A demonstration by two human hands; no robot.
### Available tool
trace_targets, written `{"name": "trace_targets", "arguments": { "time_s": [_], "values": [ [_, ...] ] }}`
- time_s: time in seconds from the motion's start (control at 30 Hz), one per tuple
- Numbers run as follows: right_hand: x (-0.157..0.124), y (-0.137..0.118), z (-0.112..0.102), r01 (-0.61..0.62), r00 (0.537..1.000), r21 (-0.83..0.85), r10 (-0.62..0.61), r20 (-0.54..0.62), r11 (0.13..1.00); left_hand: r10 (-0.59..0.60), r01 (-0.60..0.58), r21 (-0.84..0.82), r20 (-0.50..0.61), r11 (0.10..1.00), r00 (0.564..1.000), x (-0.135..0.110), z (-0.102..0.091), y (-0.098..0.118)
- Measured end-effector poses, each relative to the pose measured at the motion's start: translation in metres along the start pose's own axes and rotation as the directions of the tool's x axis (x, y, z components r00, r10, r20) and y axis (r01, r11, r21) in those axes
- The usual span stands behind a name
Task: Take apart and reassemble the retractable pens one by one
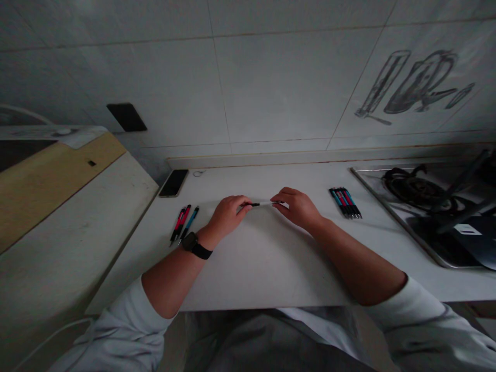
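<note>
Both hands meet over the middle of a white counter. My left hand, with a black watch on its wrist, is closed round one end of a thin pen. My right hand pinches the pen's other end. The pen lies level between them, dark at the left and pale at the right. Three red and blue pens lie to the left of my left hand. A tight bundle of several similar pens lies to the right of my right hand.
A dark phone lies at the counter's back left corner. A gas hob with a black grate fills the right side. A wooden board slopes at the left. A tiled wall stands behind.
</note>
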State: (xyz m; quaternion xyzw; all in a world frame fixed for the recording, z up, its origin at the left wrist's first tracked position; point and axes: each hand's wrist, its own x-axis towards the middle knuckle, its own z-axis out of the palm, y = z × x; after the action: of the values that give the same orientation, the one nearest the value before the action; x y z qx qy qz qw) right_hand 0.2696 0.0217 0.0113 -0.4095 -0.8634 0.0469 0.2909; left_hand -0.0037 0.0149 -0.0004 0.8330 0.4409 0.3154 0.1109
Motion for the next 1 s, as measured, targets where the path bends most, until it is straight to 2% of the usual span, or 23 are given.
{"name": "trace_targets", "arguments": {
  "time_s": [0.6,0.77,1.0],
  "values": [
    [-0.0013,-0.0018,0.0005,0.069,0.997,0.016,-0.068,-0.024,0.998,-0.042,0.047,-0.090,0.061,0.995,0.997,-0.0003,-0.0016,0.0020],
    [-0.0010,-0.0043,-0.0005,0.094,0.996,-0.001,-0.094,0.000,0.996,-0.051,0.060,-0.103,0.086,0.993,0.995,-0.0004,-0.0014,0.0035],
    [-0.0020,-0.0047,0.0010,0.069,0.998,0.017,-0.069,0.003,0.997,-0.059,0.065,-0.133,0.052,0.989,0.997,-0.0001,-0.0012,0.0034]
  ]
}}
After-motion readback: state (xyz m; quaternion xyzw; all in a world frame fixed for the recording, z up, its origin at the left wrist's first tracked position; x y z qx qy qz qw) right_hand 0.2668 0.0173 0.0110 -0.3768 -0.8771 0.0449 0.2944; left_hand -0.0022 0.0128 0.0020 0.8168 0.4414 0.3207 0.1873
